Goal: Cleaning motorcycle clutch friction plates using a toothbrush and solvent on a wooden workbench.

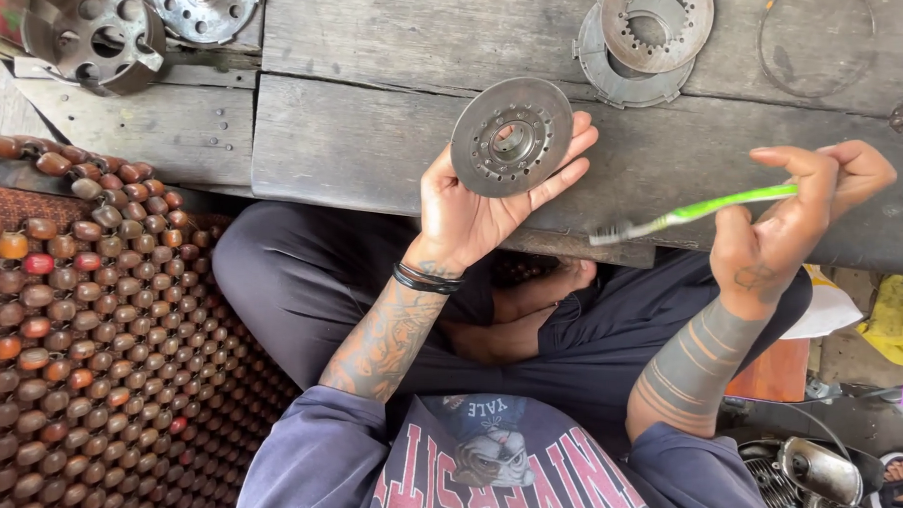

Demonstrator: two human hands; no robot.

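Grey holed disc (511,137) (seemingly greasy) rests in left fingers (568,150); right fingers (814,171) pinch toothbrush (692,214).

The left hand (475,208) is raised palm-up with fingers spread and curled, a black band at its wrist. The right hand (786,222) is lifted beside it, thumb and forefinger pinched together. Both forearms are tattooed and bent upward.

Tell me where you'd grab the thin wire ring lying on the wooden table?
Take the thin wire ring by its rim, pinching from straight above. It lies flat on the wooden table, so there is nothing to hook underneath. The nearest edge looks easiest, on the side of the right hand, which holds a green toothbrush. The stacked metal plates crowd the ring's other side.
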